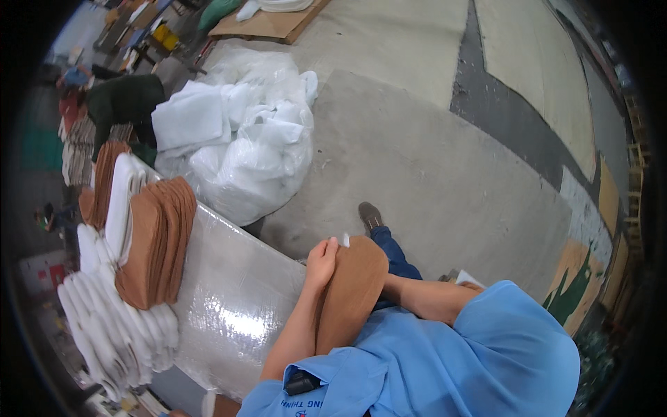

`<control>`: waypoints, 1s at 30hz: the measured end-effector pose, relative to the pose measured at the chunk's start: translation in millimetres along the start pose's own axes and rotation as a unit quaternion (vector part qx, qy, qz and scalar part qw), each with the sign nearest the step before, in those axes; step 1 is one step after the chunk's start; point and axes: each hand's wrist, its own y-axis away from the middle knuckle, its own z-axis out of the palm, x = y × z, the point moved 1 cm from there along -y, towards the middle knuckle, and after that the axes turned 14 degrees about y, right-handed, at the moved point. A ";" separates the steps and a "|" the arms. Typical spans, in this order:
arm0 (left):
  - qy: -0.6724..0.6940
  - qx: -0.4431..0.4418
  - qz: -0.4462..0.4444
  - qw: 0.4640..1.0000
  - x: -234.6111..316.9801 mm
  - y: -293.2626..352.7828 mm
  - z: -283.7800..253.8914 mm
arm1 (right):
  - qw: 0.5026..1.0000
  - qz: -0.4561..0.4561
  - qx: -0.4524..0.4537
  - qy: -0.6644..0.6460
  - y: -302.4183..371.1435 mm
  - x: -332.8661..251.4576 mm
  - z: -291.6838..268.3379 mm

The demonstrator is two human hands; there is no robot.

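A brown fabric cushion piece [354, 295] with a rounded end stands in front of my chest. My left hand [322, 263] is closed on its left edge near the top. A small white tuft [345, 240] pokes out beside those fingers; I cannot tell whether it is filling or a tag. My right forearm [431, 299] reaches behind the brown piece, which hides the right hand and its fingers. Left of me, a stack of similar brown cushion pieces [160, 236] leans on the table next to folded white padding [114, 326].
A table wrapped in shiny clear film [229, 299] stands at my left. Beyond it sits a big clear plastic bag of white padding [250, 146]. A person in dark clothes [125, 101] bends at the far left. Large pale sheets [542, 76] lie on the concrete floor.
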 end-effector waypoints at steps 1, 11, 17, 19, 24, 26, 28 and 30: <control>0.039 -0.038 -0.024 0.998 1.1 2.0 1.0 | 1.000 -0.017 0.015 0.019 4.3 0.4 5.6; -0.002 -0.064 -0.176 0.982 4.4 -2.8 -9.1 | 0.981 0.046 0.060 -0.177 9.0 12.1 37.2; -0.037 -0.212 -0.274 0.937 14.6 -38.2 21.0 | 0.882 0.265 0.045 -0.387 -0.1 -11.2 16.1; -0.019 -0.252 -0.310 0.917 34.0 -40.0 37.2 | 0.883 0.275 0.069 -0.375 -4.7 -18.5 11.1; 0.071 -0.368 -0.241 0.895 -16.0 -45.7 32.6 | 0.997 0.065 0.051 0.003 -19.2 -1.7 22.5; 0.013 -0.398 -0.089 0.913 -32.2 -49.3 30.0 | 0.996 0.063 0.046 -0.053 -17.8 -6.4 26.5; 0.019 -0.405 0.015 0.914 -42.5 -55.5 33.4 | 0.996 0.063 0.029 -0.061 -22.2 -13.2 25.8; 0.067 -0.389 0.026 0.918 -38.3 -62.1 37.3 | 0.997 0.059 0.023 -0.033 -26.4 -15.3 21.8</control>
